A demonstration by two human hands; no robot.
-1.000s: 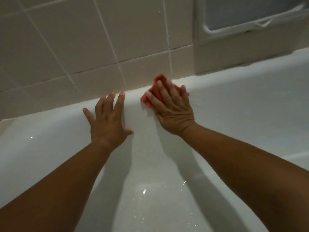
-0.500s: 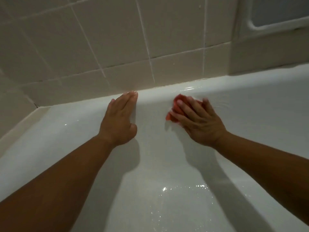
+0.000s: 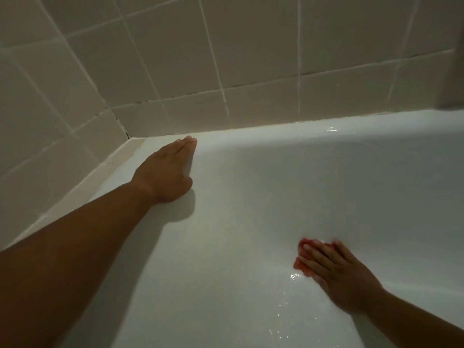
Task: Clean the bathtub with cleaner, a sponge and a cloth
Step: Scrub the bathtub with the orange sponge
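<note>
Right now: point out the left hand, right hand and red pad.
left hand (image 3: 165,172): head view, back of the hand.
right hand (image 3: 344,277): head view, back of the hand.
red pad (image 3: 301,265): head view, exposed lower-left corner.

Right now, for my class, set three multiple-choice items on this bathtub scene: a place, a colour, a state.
1. The left hand lies: A on the bathtub near its corner; B on a tap; C on a bucket.
2. The cleaning pad is: A blue; B red; C yellow.
3. The right hand: A makes an empty fist; B hangs in the air; C presses the pad with straight fingers.
Answers: 1A, its fingertips reach the rim by the tiles; 2B, red shows beyond the fingers; 3C, fingers lie flat over the pad.
</note>
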